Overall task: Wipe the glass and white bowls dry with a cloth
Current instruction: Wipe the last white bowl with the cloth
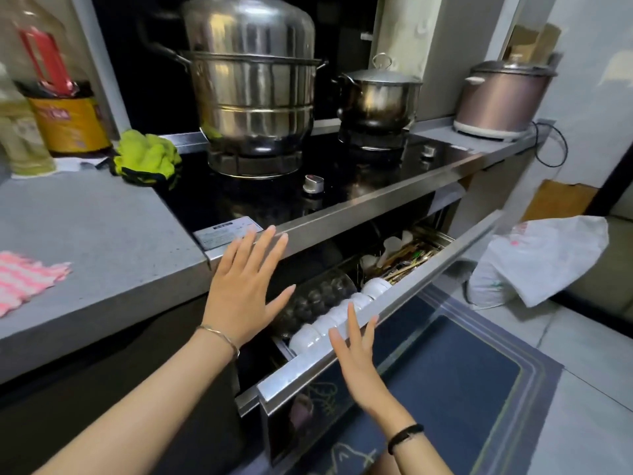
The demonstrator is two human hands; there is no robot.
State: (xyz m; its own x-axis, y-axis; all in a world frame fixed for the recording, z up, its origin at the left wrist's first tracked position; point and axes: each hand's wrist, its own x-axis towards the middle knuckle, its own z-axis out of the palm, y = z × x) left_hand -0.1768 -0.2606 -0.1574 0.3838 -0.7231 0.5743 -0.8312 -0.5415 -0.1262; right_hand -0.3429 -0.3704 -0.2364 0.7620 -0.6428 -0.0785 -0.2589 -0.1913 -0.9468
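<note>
Grey kitchen counter [113, 234], drawer [428, 272] below the hob [260, 200] open, white bowls [329, 320] lined on edge beside the glass bowl [318, 296]. Left hand [243, 289] and right hand [359, 358] hover spread, empty; pink cloth [27, 282] lies well apart. If damp, a bowl could slip and chip its neighbours

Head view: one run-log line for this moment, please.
left hand open | right hand open | drawer open | white bowls in drawer | pink cloth on counter

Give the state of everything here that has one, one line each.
drawer, pulled open
white bowls, racked in the drawer
glass bowl, racked on edge beside them
pink cloth, lying flat, untouched
green cloth, crumpled
steamer pot, lidded
small pot, lidded
left hand, open, empty
right hand, open, empty
</note>
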